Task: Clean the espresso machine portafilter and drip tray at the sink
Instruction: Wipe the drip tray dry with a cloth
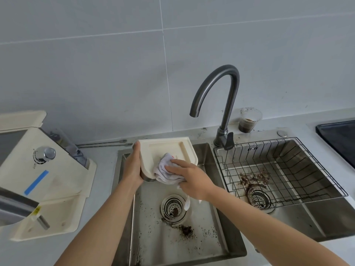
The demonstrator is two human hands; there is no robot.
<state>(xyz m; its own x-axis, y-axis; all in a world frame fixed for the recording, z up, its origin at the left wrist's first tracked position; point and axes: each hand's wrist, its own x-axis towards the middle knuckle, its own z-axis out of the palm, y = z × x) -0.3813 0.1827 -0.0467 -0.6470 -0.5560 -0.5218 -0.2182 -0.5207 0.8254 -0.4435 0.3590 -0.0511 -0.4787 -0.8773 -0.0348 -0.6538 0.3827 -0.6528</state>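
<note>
Large pale grey wall tiles [96, 64] are catching soft, even light, and a light grey countertop [101, 189] is running beneath them.

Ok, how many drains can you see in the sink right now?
2. One drain is in the left basin; the other is in the right basin, under the wire rack. None seems hidden.
</note>
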